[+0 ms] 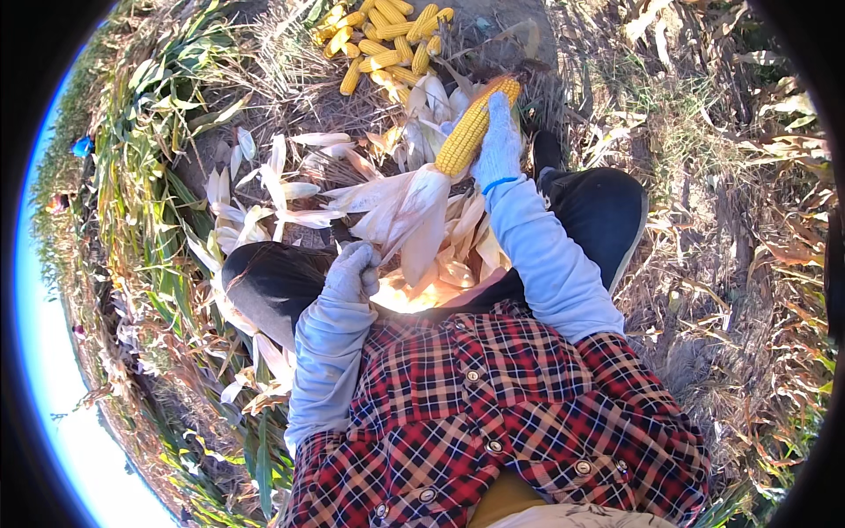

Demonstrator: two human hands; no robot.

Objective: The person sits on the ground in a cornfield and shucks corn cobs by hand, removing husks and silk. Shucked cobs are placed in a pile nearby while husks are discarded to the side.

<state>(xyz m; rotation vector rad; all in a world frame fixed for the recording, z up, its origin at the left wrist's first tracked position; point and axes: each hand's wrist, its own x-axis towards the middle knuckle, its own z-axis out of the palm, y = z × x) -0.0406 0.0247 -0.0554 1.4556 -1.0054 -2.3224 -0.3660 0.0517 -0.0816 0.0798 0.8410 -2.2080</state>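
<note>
My right hand (496, 142), in a pale glove, grips a yellow ear of corn (467, 135) along its side, its silk end pointing up and away. Pale dry husks (409, 208) are peeled back from the ear's base and fan out towards my lap. My left hand (355, 269), gloved as well, is closed at the lower left edge of these husks, pinching what looks like a husk tip. Beyond both hands lies a pile of bare yellow corn ears (389, 39). More stripped husks (455, 231) lie between my legs.
My bent knees, in dark trousers (597, 211), stand on both sides. Loose husks (280, 191) litter the ground to the left, beside green and dry corn stalks (158, 218). Dry leaves and straw (700, 264) cover the ground at the right. A small blue thing (82, 146) shows at the far left.
</note>
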